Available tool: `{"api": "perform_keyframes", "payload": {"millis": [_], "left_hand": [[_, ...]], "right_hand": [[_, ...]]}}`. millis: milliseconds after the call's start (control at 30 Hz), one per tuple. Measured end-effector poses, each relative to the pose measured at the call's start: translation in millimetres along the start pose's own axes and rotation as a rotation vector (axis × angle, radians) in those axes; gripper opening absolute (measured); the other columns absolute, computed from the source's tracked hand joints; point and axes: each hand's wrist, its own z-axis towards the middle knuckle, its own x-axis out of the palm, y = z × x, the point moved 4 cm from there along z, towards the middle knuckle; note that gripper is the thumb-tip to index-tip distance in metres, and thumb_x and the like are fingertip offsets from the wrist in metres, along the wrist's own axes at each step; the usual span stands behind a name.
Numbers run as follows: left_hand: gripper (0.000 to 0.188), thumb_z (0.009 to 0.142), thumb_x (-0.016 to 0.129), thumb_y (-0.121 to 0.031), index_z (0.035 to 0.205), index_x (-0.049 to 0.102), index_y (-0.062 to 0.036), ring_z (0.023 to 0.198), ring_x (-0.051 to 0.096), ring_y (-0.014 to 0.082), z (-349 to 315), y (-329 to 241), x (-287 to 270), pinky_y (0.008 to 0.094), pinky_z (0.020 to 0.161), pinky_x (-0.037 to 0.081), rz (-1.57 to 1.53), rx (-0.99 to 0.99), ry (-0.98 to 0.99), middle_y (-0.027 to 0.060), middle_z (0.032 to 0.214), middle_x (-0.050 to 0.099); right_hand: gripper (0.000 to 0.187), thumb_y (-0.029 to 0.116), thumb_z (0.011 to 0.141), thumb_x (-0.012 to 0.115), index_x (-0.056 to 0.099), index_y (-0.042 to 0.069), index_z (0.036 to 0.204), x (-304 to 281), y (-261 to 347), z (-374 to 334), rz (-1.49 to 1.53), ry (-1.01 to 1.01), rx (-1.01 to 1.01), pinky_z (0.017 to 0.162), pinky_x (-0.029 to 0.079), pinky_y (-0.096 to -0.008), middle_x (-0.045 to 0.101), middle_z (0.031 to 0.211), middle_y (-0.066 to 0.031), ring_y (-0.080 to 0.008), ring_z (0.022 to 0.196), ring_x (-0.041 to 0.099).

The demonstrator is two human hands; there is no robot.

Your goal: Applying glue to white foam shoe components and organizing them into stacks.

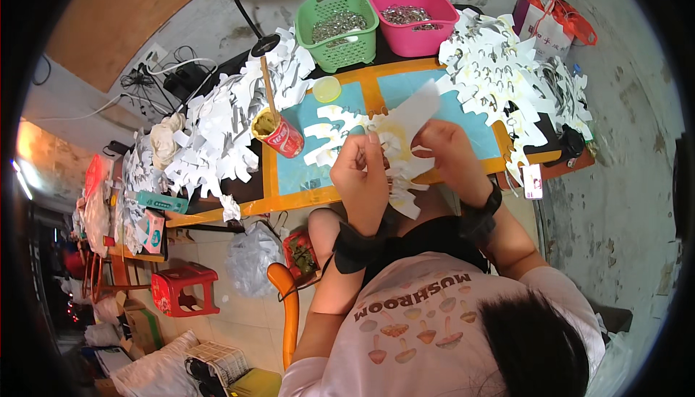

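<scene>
In front of me a white cut-out sheet (416, 111) with a wavy edge and yellowish smears stands tilted over the table. My left hand (362, 174) is closed at its left edge, thumb up, pinching it. On the other side my right hand (452, 158) has its fingertips curled together beside the sheet; what they hold, if anything, is too small to make out. More jagged white cut-outs (329, 123) lie on the blue mat (289, 169) behind my left hand. Left of them a red tub (284, 141) holds yellowish paste and a wooden stick (268, 82).
A green basket (337, 53) and a pink basket (416, 39), both holding small metal pieces, stand at the back. White cut-outs are heaped at left (217, 129) and right (492, 71). A round lid (326, 89) lies behind the tub. A red stool (184, 288) stands on the floor.
</scene>
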Motion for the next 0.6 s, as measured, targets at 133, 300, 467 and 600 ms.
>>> {"api": "perform_keyframes", "payload": {"millis": [133, 300, 467, 600], "left_hand": [[0.022, 0.094, 0.052, -0.014, 0.076, 0.05, -0.002, 0.055, 0.047, 0.0035, -11.1, -5.0, -0.2, 0.0187, 0.051, 0.038, 0.212, 0.079, -0.079, -0.0005, 0.065, 0.052], [0.021, 0.095, 0.052, -0.014, 0.078, 0.05, -0.0022, 0.056, 0.047, 0.0034, -18.9, -7.9, 0.3, 0.0187, 0.051, 0.038, 0.277, 0.159, -0.135, -0.0004, 0.066, 0.052], [0.023, 0.095, 0.051, -0.016, 0.078, 0.05, -0.0022, 0.058, 0.044, 0.0033, -18.6, 0.2, -0.7, 0.0186, 0.053, 0.036, 0.016, 0.022, -0.109, -0.0009, 0.067, 0.05], [0.024, 0.096, 0.05, -0.018, 0.078, 0.05, -0.0031, 0.059, 0.042, 0.003, -15.9, 9.8, -7.6, 0.0187, 0.054, 0.034, -0.123, -0.123, -0.101, -0.0017, 0.067, 0.05]], "right_hand": [[0.014, 0.012, 0.085, 0.064, 0.062, -0.002, 0.088, 10.9, -1.9, -4.1, -0.126, -0.04, -0.084, 0.066, 0.046, -0.0221, 0.064, 0.084, -0.0046, -0.0068, 0.076, 0.058], [0.017, 0.011, 0.086, 0.062, 0.061, -0.003, 0.094, 29.3, -2.1, -6.3, -0.171, -0.144, -0.267, 0.061, 0.046, -0.0242, 0.065, 0.081, -0.0061, -0.0078, 0.072, 0.059], [0.018, 0.01, 0.087, 0.06, 0.06, -0.003, 0.098, 32.6, -0.9, -14.7, -0.388, -0.204, -0.331, 0.063, 0.046, -0.0248, 0.065, 0.083, -0.0066, -0.009, 0.072, 0.058], [0.018, 0.012, 0.087, 0.059, 0.059, -0.002, 0.098, 26.8, -11.4, -6.2, 0.009, -0.125, -0.167, 0.061, 0.043, -0.0233, 0.06, 0.077, -0.0058, -0.008, 0.066, 0.052]]}}
